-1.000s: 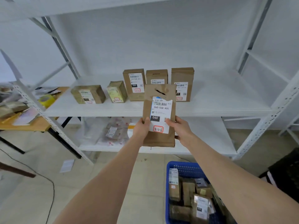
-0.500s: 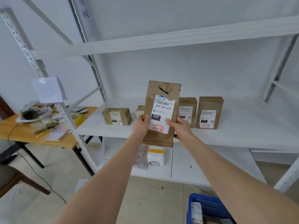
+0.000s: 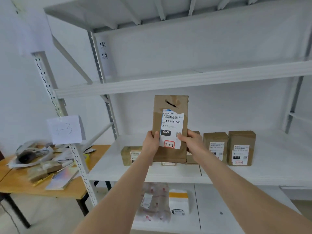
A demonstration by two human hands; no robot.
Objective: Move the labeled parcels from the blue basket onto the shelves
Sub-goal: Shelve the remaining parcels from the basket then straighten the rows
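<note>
Before the shelf point(image 3: 273, 168) — left hand point(image 3: 150, 144), right hand point(image 3: 192, 143) around upright parcel point(image 3: 175, 156)

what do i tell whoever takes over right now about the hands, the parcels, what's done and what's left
Hands: left grip holds the brown parcel by its left edge; right grip holds its right edge.
Parcel: upright, in the air in front of the middle shelf, its label marked 3-2-6 facing you.
Done: several labeled boxes already stand on that shelf; two soft packets lie on the shelf below.
Left: set this parcel on a shelf. The blue basket is out of view, so I cannot tell how many parcels remain in it.
</note>
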